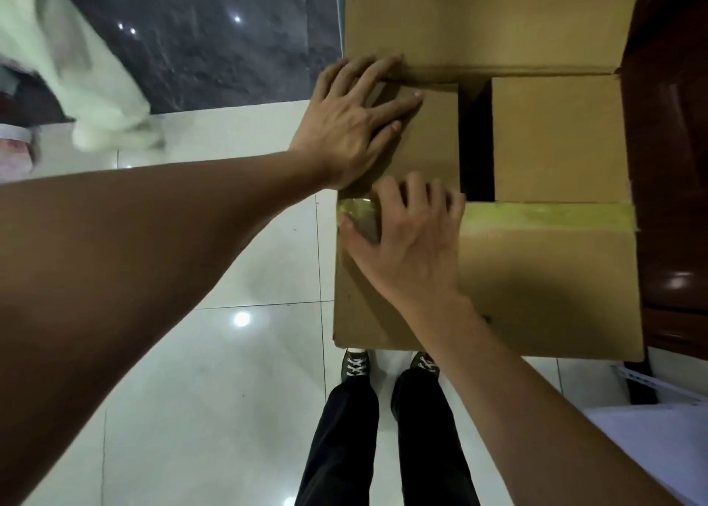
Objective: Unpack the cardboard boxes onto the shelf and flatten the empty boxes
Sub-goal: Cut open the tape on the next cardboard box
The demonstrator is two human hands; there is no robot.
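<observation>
Overhead lamps are glaring off the glossy floor (242, 318); a pale garment (95, 84) at upper left is smearing with blur, and the frame edges are bending.

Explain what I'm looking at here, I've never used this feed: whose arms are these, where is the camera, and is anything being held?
There is no machine. The one picture comes from a camera worn on a person's head, looking down, so the arms are the wearer's own. The left hand lies flat, fingers spread, on an inner flap of a cardboard box. The right hand rests on the near flap, fingertips at the edge with yellowish tape. Neither hand has a grip on anything. A dark gap between the inner flaps hides the contents. Below are the wearer's shoes on a glossy tiled floor.
</observation>
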